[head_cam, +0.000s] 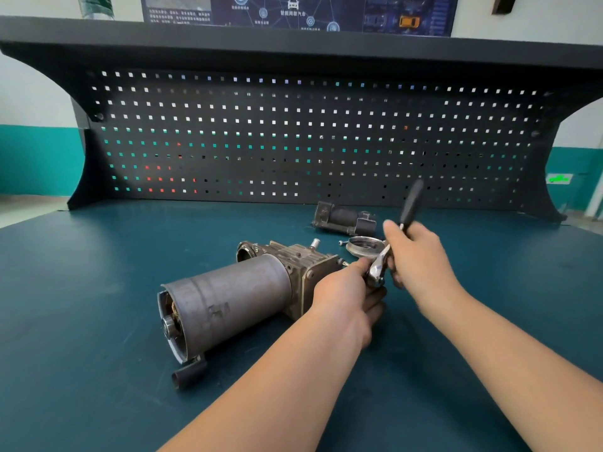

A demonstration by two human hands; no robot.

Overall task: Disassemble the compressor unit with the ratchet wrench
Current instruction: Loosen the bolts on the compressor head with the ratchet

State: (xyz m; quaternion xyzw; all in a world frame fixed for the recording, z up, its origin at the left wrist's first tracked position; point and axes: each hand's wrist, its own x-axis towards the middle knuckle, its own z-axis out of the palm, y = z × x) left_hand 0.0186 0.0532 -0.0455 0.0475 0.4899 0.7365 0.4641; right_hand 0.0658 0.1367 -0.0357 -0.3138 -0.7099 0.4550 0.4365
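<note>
The compressor unit (235, 298) lies on its side on the teal bench, its grey motor cylinder pointing toward me and its cast housing toward the back. My left hand (346, 295) rests against the right end of the housing, thumb and fingertips pinched at the ratchet's chrome head. My right hand (414, 256) is closed around the ratchet wrench (399, 230), whose black handle slants up and to the right. The wrench head sits at the housing's right end; the fastener under it is hidden by my fingers.
A round metal cover (363, 245) lies just behind my hands, with a small bolt (341, 243) beside it. A darker removed part (344, 218) rests farther back near the black pegboard (293, 135). The teal bench top (98, 321) stretches to both sides.
</note>
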